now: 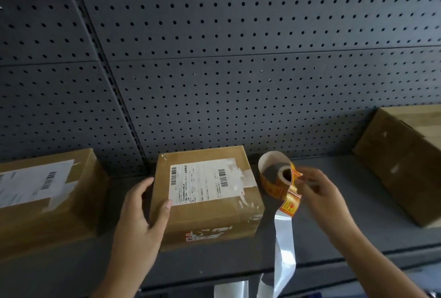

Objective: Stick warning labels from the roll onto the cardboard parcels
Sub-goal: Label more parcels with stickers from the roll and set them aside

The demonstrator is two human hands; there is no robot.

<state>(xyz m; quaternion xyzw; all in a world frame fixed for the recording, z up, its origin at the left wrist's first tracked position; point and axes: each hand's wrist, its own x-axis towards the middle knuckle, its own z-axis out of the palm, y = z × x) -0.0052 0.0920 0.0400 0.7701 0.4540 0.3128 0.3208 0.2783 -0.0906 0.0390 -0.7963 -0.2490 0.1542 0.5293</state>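
The right grip (319,192) pinches the strip (290,207) of orange labels where it leaves the roll (267,183), fingertips closed on it; motion blur hides just which fingers meet. The left grip (140,214) clasps the middle box (214,216) at its 8 o'clock corner, thumb on top, fingers curled down the side.

The roll stands on edge on the shelf (226,264), just beside the box at its 3 o'clock. A shiny liner (284,238) hangs from the strip toward 6 o'clock, over the shelf lip.

The labels are probably light, thin and floppy, and would curl or stick to themselves, so each is best lifted by a corner and pulled away from the slick liner. The roll looks light enough to tip or roll under a tug. The box seems stiff and easily steadied with one hand.

More boxes sit at 9 o'clock (47,202) and 2 o'clock (401,166), both cut off by the frame. The print on the labels and on the box's shipping sheet is too small to read. The liner's lower end runs out of view.
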